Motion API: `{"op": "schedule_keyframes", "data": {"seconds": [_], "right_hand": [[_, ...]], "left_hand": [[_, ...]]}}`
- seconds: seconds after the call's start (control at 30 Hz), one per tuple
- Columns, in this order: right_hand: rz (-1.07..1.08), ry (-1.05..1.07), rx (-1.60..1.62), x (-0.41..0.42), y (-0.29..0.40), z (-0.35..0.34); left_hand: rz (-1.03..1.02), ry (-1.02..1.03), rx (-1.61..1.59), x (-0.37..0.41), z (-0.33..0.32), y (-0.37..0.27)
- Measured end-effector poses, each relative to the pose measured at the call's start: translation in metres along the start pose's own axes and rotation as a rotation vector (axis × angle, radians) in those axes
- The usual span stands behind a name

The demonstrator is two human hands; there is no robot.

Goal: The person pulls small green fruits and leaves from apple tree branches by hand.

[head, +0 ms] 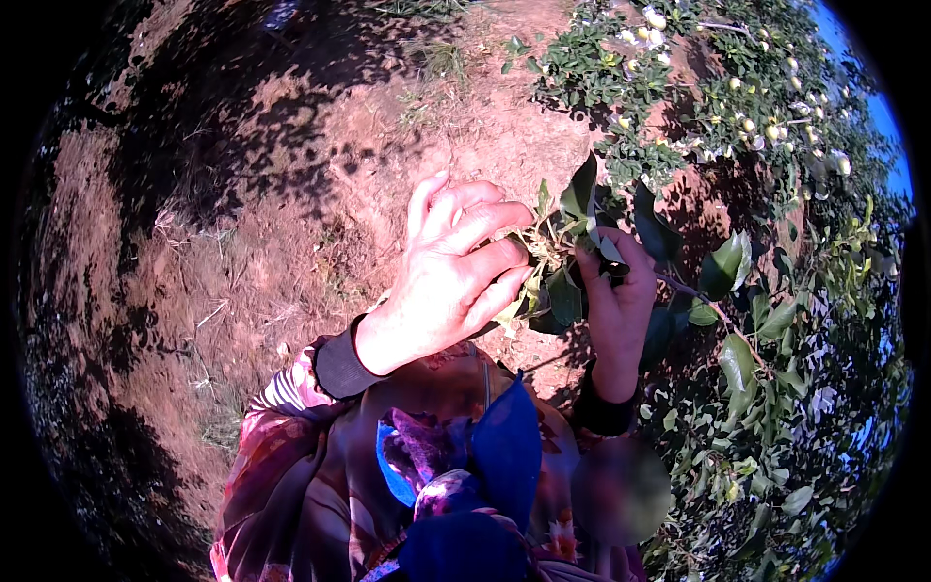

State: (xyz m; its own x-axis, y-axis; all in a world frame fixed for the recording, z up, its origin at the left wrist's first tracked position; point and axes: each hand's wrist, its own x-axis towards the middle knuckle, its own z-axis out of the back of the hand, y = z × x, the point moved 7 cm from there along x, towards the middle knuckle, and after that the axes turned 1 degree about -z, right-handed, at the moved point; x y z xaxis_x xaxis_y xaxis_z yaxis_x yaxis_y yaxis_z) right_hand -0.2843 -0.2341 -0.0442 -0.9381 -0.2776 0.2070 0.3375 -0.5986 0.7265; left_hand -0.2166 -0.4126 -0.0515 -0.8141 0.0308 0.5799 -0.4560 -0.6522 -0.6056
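Note:
My left hand (465,269), brightly sunlit, reaches in from the left with curled fingers against the leafy tip of a tree branch (549,251). Whether its fingertips grip anything there is hidden by the hand's own back. On the right side of the same tip, my right hand (618,291) pinches the shoot among dark green leaves (580,190), its fingertips partly covered by them. Small, pale, crumpled leaves and stalks lie between the two hands. From my right hand the thin branch (716,309) runs down to the right into the foliage.
Fruit trees (771,131) with several pale, round fruits stand at the upper right. Dense foliage (727,465) fills the lower right, close beside my right arm. Reddish bare soil (291,240) with dry grass and tree shadows spreads on the left.

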Motion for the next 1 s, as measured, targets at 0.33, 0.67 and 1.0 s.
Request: {"op": "schedule_keyframes", "data": {"seconds": [0.33, 0.67, 1.0], "right_hand": [[-0.089, -0.028, 0.155, -0.009, -0.015, -0.003], [-0.003, 0.055, 0.009, -0.02, -0.01, 0.001], [0.096, 0.051, 0.023, -0.025, 0.004, 0.008]], "left_hand": [[-0.011, 0.05, -0.015, -0.007, 0.0, 0.005], [0.451, 0.321, -0.662, 0.0, -0.033, 0.05], [0.362, 0.533, -1.307, -0.002, -0.076, 0.034]]}}
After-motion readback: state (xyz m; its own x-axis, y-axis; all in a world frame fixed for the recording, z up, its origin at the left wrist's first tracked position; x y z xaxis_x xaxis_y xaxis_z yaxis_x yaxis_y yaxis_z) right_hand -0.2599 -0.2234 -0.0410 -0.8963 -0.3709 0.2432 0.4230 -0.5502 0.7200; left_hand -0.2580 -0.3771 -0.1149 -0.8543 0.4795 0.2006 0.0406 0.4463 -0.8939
